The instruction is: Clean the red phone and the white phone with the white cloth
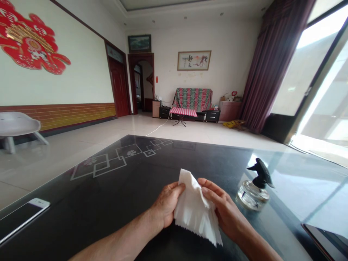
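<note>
Between both hands, above the black glossy table [114,203], is a white paper tissue [191,208] with a zigzag lower edge. My left hand [170,203] pinches its left side, thumb on the front. On the other side my right hand [219,199] grips the right edge, with its fingers partly behind the folds. The tissue hangs creased and partly folded. To the right of my right hand stands a clear spray bottle [254,195] with a black trigger head, upright on the table and apart from the hand.
A white smartphone [24,217] lies at the table's left edge, and a dark flat device [330,241] at the lower right. Beyond the table are a white chair [19,125], a small table with a checked cloth [183,111] and a purple curtain [274,65].
</note>
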Demonstrator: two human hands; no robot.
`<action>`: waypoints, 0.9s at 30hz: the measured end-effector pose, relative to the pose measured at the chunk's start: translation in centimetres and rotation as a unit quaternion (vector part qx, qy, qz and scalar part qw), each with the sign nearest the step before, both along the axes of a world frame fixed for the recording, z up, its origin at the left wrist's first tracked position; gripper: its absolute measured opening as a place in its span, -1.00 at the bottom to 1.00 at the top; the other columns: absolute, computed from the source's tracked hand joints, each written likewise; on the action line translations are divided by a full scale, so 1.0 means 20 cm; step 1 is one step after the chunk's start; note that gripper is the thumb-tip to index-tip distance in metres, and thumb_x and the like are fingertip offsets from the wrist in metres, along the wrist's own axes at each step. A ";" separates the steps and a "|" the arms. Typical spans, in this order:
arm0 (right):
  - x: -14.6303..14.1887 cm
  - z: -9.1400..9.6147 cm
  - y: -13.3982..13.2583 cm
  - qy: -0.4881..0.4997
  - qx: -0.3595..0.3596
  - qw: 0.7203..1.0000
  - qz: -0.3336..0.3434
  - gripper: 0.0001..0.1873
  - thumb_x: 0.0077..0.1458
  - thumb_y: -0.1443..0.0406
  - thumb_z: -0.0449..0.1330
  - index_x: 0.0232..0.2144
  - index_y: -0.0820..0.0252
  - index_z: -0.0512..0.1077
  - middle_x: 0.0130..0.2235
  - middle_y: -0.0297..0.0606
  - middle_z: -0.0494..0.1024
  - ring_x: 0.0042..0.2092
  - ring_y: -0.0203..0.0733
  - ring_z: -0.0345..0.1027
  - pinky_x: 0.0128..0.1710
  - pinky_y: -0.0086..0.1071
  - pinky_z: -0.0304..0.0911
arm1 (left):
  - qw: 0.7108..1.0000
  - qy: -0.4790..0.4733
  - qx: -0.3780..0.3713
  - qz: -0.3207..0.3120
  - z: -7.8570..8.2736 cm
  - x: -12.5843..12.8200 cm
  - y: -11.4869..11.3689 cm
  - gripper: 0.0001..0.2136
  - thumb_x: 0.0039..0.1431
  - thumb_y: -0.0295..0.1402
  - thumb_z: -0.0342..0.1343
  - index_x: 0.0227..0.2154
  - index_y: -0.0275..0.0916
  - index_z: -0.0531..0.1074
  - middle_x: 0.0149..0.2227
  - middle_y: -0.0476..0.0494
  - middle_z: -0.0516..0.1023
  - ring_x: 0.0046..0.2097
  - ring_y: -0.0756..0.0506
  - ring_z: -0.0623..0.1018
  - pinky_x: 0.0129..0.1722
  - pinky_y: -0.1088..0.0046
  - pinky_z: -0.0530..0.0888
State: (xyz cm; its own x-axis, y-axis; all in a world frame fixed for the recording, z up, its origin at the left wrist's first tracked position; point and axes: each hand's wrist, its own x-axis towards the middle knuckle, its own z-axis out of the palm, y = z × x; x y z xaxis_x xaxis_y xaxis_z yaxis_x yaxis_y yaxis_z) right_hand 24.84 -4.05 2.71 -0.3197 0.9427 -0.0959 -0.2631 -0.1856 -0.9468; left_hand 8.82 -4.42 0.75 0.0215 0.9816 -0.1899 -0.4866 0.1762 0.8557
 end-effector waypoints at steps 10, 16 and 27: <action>0.01 0.01 0.01 -0.065 0.056 0.995 -0.049 -0.46 -0.22 0.08 0.36 -0.15 0.18 0.45 -0.42 -0.30 0.55 -0.48 -0.22 0.38 -0.49 -0.41 0.27 | 0.999 0.001 -0.014 0.042 0.03 -0.04 0.04 -0.91 -0.03 -0.44 0.12 -0.45 -0.35 0.47 -0.57 -0.13 0.52 -0.54 -0.07 0.49 -0.50 0.45 0.40; 0.03 0.05 0.02 -0.037 0.044 0.996 -0.066 -0.43 -0.22 0.06 0.34 -0.14 0.19 0.47 -0.43 -0.24 0.56 -0.45 -0.13 0.43 -0.50 -0.37 0.30 | 0.999 -0.025 0.007 0.029 -0.01 -0.07 0.06 -0.84 -0.12 -0.40 0.19 -0.40 -0.32 0.48 -0.54 -0.10 0.52 -0.51 -0.08 0.50 -0.47 0.43 0.42; 0.03 0.01 0.05 -0.054 0.076 0.982 -0.161 -0.59 -0.18 0.01 0.32 -0.36 0.17 0.46 -0.54 -0.37 0.50 -0.59 -0.28 0.28 -0.62 -0.47 0.15 | 0.945 0.209 0.126 0.218 0.07 -0.12 0.04 -0.65 -0.13 -0.27 0.27 -0.25 -0.31 0.48 -0.40 -0.06 0.48 -0.34 -0.04 0.46 -0.33 0.50 0.36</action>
State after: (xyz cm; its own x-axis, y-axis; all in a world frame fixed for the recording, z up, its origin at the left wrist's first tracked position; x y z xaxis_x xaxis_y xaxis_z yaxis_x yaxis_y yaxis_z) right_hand 25.47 -2.98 2.96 0.0026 0.9993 0.0375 -0.1808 0.0374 -0.9828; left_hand 6.49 -3.56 2.08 -0.4198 0.8955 0.1476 -0.0773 -0.1973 0.9773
